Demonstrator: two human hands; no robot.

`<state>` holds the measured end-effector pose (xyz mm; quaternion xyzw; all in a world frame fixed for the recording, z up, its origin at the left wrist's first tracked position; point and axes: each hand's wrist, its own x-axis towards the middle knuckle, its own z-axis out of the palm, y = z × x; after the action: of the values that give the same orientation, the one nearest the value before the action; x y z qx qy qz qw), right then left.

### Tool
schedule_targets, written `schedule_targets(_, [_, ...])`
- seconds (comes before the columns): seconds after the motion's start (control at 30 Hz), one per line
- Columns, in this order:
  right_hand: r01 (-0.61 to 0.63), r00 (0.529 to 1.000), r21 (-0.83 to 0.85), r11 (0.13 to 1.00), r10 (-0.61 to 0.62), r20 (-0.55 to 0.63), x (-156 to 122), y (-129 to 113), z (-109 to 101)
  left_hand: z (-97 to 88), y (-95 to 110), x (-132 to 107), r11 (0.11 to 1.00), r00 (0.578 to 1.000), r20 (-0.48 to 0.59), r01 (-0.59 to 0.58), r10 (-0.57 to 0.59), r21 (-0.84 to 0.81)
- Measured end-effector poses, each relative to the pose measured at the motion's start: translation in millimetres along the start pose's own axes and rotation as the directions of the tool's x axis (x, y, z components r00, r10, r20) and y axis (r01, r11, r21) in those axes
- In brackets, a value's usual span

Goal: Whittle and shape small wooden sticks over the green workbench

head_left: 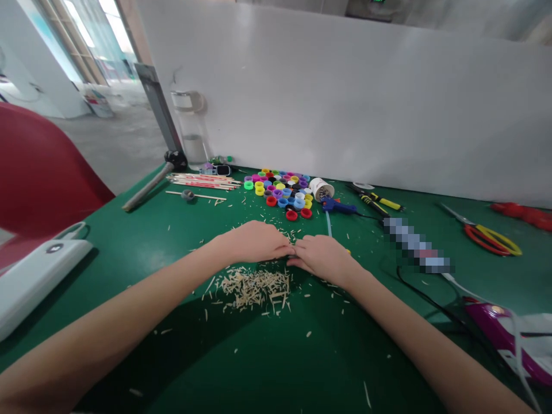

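Observation:
Both my hands meet at the middle of the green table (129, 241), fingertips touching. My left hand (254, 241) is curled with its fingers pinched toward the right hand. My right hand (321, 257) is also curled, fingers pressed together at the meeting point. What they pinch is hidden between the fingers. Just in front of the hands lies a pile of pale wood splinters (254, 287). Scattered splinters lie all around.
Behind the hands lie many coloured bottle caps (280, 192), a blue glue gun (338, 206), a white spool (321, 188), thin sticks (202, 181), yellow-handled tools (379, 201) and red-yellow scissors (491, 237). A white device (34, 270) sits left, a purple one (504, 333) right. A white wall backs the table.

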<state>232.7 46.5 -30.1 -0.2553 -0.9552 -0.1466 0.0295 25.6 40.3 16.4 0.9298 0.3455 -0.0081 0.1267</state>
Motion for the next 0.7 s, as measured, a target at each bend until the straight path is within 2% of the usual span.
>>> schedule_targets(0.23, [-0.006, 0.999, 0.035, 0.999, 0.004, 0.042, 2.3, 0.7, -0.8, -1.2, 1.3, -1.5, 1.000, 1.000, -0.002, 0.019, -0.019, -0.008])
schedule_targets(0.33, [-0.024, 0.999, 0.143, 0.989, 0.019, 0.040, -1.3, 2.4, -7.3, -2.9, 0.9, -3.1, 1.000, 1.000, -0.005, 0.026, -0.027, -0.016])
schedule_targets(0.43, [-0.048, 0.998, 0.249, 0.967, 0.055, -0.021, -7.2, 3.7, -10.2, -3.9, 0.7, -3.6, 0.999, 0.999, -0.001, 0.046, -0.046, -0.018])
schedule_targets(0.5, [-0.071, 0.988, 0.271, 0.960, 0.106, -0.116, -11.6, 4.3, -8.8, -4.1, -0.1, -3.5, 0.998, 0.998, 0.012, 0.070, -0.070, -0.011])
schedule_targets(0.6, [-0.112, 0.946, 0.194, 0.975, 0.164, -0.281, -16.8, 7.0, -4.4, -3.4, -2.2, -2.9, 0.995, 0.995, 0.006, 0.099, -0.099, 0.014])
schedule_targets(0.7, [-0.126, 0.938, -0.025, 0.992, 0.111, -0.330, -18.2, 13.8, 0.0, -2.5, -3.0, -2.1, 0.995, 0.995, 0.003, 0.099, -0.099, 0.013])
